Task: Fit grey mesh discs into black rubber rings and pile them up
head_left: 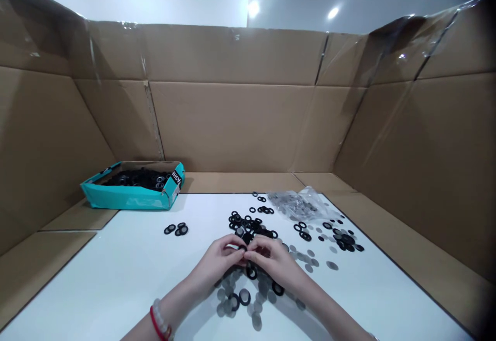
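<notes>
My left hand [217, 261] and my right hand [271, 261] meet low in the middle of the white table [116, 279]. Their fingertips close together on a small black rubber ring [242, 248], which is mostly hidden by my fingers. Below my hands, loose black rings [244, 296] lie on translucent grey flat washers [256, 321]. A dense heap of black rings [244, 225] sits just beyond my fingers. More black rings and grey washers [341, 240] are spread to the right, and a small group of black rings [178, 230] lies to the left.
A teal cardboard box [134, 199] holding black rings stands at the far left of the table. A clear plastic bag of grey washers [296, 204] lies at the back. Brown cardboard walls [232, 124] enclose the back and sides.
</notes>
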`<state>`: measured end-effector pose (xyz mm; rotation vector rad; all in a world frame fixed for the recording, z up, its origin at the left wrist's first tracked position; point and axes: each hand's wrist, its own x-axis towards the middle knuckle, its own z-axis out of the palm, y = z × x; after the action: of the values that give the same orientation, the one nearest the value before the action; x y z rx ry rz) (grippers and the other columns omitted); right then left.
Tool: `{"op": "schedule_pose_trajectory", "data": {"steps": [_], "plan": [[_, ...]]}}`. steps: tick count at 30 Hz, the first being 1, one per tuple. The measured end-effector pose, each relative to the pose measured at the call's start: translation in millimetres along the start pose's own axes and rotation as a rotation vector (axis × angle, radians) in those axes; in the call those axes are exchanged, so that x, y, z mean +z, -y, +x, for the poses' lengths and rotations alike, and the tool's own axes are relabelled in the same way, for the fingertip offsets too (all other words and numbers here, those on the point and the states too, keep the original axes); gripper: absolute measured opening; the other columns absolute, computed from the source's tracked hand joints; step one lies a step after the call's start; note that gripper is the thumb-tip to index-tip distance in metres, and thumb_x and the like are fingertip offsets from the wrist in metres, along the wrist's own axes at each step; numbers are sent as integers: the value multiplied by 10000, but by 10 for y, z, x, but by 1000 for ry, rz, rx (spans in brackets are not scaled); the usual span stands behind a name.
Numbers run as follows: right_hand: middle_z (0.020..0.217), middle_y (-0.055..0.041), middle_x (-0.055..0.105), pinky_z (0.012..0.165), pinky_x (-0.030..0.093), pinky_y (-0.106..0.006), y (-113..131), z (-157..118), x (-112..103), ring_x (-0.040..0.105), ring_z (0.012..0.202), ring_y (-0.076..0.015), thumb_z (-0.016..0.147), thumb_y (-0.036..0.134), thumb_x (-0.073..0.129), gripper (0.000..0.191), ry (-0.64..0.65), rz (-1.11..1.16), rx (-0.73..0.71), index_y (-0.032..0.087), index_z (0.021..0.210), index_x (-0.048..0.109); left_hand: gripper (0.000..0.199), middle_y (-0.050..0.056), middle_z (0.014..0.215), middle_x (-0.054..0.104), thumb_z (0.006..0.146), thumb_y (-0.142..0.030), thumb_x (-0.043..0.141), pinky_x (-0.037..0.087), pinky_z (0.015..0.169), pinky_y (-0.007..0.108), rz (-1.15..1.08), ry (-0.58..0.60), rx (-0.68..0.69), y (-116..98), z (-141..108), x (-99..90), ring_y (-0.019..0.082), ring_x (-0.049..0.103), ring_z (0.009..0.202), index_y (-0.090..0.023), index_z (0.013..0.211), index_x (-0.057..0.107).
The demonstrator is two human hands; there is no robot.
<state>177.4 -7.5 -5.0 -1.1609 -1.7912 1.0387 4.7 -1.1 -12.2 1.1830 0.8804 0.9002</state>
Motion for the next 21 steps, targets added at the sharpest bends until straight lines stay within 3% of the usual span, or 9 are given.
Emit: {"op": "schedule_pose_trajectory", "data": {"steps": [3, 6, 9, 15, 21], "plan": [[771, -19, 586, 648, 404, -266, 14, -39, -12, 538, 729, -152, 873, 290, 550, 175, 46, -107, -31, 179, 751, 609, 117, 63, 873, 602, 732, -289, 678, 459, 793, 306, 303, -42, 173, 11, 11, -87, 196, 579, 848, -185, 746, 625], [763, -8, 559, 603, 387, -250, 23, -77, -14, 517, 693, -139, 899, 268, 510, 163, 81, -144, 0, 187, 770, 568, 53, 70, 912, 584, 760, -225, 602, 442, 799, 311, 463, -72, 240, 16, 15, -115, 206, 570, 887, -188, 734, 631], [754, -7, 560, 593, 378, -251, 25, -85, -19, 514, 679, -140, 903, 248, 500, 149, 93, -166, 19, 189, 780, 559, 53, 48, 838, 584, 749, -220, 599, 433, 746, 288, 435, -111, 209, 13, 12, -67, 189, 564, 824, -183, 730, 631], [787, -6, 573, 632, 384, -260, 38, -52, -27, 516, 715, -149, 883, 261, 571, 112, 44, -235, -69, 193, 803, 609, 144, 10, 706, 588, 723, -304, 668, 410, 621, 237, 128, -105, 71, 30, 4, 30, 143, 528, 664, -174, 766, 622], [727, 7, 552, 618, 374, -249, 71, -60, -30, 518, 697, -147, 889, 246, 548, 201, 13, -176, -128, 185, 701, 585, 108, 38, 730, 628, 747, -276, 644, 423, 664, 253, 325, -93, 124, 19, 10, -7, 178, 558, 724, -174, 711, 642]]}}
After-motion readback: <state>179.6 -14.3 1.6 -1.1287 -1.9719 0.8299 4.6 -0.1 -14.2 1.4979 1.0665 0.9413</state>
